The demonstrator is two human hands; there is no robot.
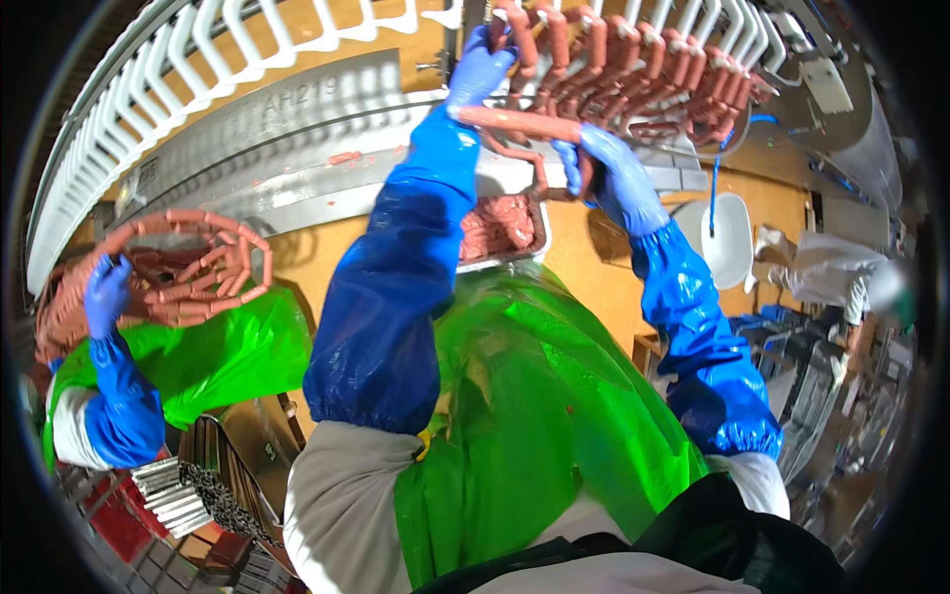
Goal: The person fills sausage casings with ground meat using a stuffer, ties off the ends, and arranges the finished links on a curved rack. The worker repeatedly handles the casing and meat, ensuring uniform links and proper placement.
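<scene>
Overhead, white hooks [648, 14] carry several hanging strands of linked pink sausages [599, 74]. My left hand [480, 69], in a blue glove, reaches up to the nearest strand with its fingers curled at a link, partly hidden. One sausage [520, 123] stretches from beside my left wrist across to my right hand [618, 178]. The fingers of that gloved hand are closed around sausage links, mostly covered by the palm. Below them, a thin strand [534, 163] dangles above a tray [542, 247] of loose pink meat [498, 226].
A metal rail [327, 99] with bare white hooks [148, 84] curves off to the left. At the left, a co-worker's gloved hand [107, 292] touches a big coil of sausages [213, 262]. A white tub [727, 243] stands at the right; farther off is another person in white [826, 267].
</scene>
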